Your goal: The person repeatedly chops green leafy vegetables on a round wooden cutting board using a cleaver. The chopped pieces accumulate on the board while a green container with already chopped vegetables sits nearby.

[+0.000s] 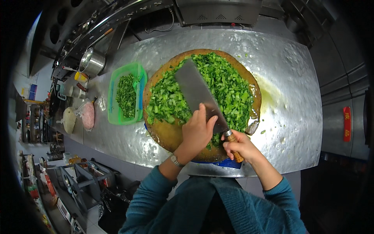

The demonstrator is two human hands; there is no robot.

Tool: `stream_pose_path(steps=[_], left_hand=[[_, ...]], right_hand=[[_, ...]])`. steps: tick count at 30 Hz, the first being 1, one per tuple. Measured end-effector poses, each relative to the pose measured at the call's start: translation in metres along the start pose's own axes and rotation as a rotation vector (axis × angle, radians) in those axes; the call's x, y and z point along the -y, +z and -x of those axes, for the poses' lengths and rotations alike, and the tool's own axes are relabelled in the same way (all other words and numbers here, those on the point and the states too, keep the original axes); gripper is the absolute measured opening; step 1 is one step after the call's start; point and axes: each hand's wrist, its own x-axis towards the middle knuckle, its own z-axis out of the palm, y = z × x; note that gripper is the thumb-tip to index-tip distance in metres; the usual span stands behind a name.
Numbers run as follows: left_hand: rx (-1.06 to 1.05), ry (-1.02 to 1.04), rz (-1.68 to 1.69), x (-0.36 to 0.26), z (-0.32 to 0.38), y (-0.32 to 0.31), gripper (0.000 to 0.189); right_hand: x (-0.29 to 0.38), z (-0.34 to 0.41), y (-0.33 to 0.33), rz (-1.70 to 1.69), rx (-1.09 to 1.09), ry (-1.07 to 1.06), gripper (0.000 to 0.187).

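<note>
My right hand (241,146) grips the wooden handle of a broad cleaver (195,87), whose blade lies nearly flat over chopped leafy greens (233,90). On the near end of the blade rest the fingers of my left hand (200,124); that wrist wears a metal watch. The greens cover much of a thick round wooden chopping board (166,134). Bare wood shows at its near left part. A blue cloth or sheet (225,164) sticks out under the board's near edge. Left of the board, a green plastic container (112,115) holds finely chopped greens (126,96).
The dented metal worktable (292,102) extends around the board. At its left lie a bag of pink, mince-like food (88,114) and a pale bagged lump (69,120). A steel pot (93,62) stands at the back left. Wet patches and green bits lie right of the board.
</note>
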Motion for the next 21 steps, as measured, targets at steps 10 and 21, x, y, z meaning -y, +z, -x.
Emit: stream_pose_path(steps=[10,21], left_hand=[[0.025,0.014,0.304,-0.036,-0.012,-0.034,0.032],[0.717,-0.649,1.457,-0.034,0.066,-0.013,0.042]], right_hand=[[0.046,0.039,0.026,0.199,-0.191,-0.109,0.018],[-0.001,0.019,0.088,0.764,-0.722,-0.256,0.025]])
